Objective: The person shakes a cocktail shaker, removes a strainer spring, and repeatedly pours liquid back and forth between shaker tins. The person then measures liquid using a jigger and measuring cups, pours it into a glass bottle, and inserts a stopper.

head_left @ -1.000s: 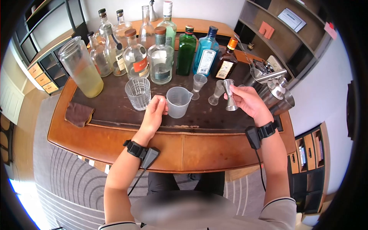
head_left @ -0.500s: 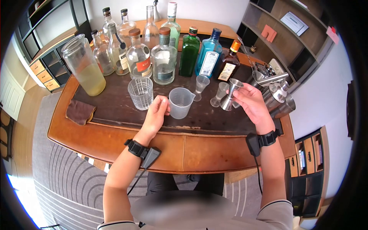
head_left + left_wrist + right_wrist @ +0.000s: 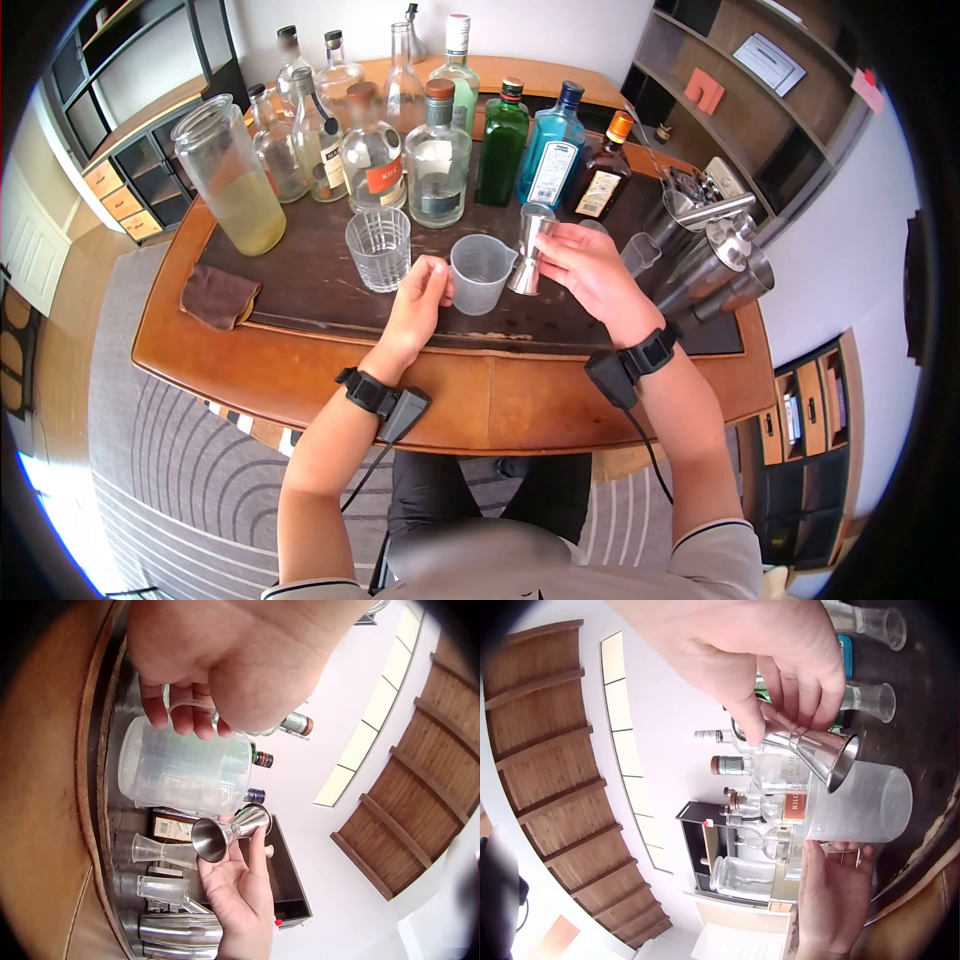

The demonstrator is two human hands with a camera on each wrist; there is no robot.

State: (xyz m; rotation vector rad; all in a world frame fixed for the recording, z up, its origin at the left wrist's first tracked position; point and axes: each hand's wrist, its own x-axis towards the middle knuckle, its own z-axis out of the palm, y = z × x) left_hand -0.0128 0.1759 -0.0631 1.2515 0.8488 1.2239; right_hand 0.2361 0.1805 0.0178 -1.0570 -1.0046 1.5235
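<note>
The left hand (image 3: 415, 308) grips the handle of a frosted plastic measuring cup (image 3: 480, 275) near the middle of the table. In the left wrist view its fingers curl through the handle of the cup (image 3: 187, 769). Thumb and fingers of the right hand (image 3: 598, 278) pinch a steel double-ended jigger (image 3: 527, 255), held upright just right of the cup's spout. The right wrist view shows the jigger (image 3: 810, 742) beside the cup (image 3: 866, 802). A cut-pattern glass (image 3: 379, 255) stands left of the left hand.
Several bottles stand behind, among them a green one (image 3: 501, 150) and a blue one (image 3: 551, 150). A pitcher of yellowish liquid (image 3: 248, 212) and a brown cloth (image 3: 218, 296) are at the left. Steel shakers (image 3: 712, 265) and a small clear glass (image 3: 640, 254) are at the right.
The right hand has carried the jigger left, from beside the small glasses to beside the measuring cup. The left hand keeps its hold on the cup's handle. The head view has shifted slightly.
</note>
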